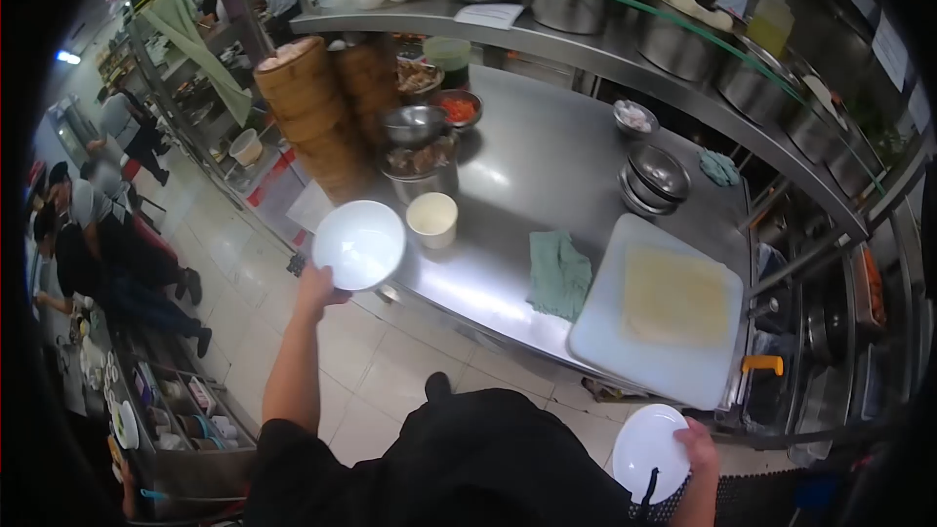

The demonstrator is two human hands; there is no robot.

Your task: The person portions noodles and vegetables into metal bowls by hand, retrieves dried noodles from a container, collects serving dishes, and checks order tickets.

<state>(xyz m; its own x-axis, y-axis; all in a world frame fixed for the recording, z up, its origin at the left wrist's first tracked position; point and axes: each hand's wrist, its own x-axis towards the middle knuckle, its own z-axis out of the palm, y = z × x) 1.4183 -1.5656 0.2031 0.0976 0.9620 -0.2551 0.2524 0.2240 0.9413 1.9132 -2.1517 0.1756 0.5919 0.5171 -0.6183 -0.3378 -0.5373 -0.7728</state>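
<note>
My left hand (317, 291) grips the lower rim of a white bowl (359, 242), held out over the table's front left corner. Nothing shows inside the bowl. Close to its right side stands a cream paper cup (432, 220). Low at the right, my right hand (697, 447) is closed on the edge of a small white plate (646, 444). A thin black strip (648, 486) crosses the plate's lower part; I cannot tell what it is. Beyond this plate, a white cutting board (603, 317) lies on the table with a yellowish sheet (675, 295) on top.
Bamboo steamers (303, 112) are stacked at the table's left end, beside metal bowls (418, 124) of food. A green cloth (558, 275) and stacked metal bowls (656, 174) sit on the steel table (517, 156). A shelf (605, 47) with pots overhangs the back. Several people stand at left.
</note>
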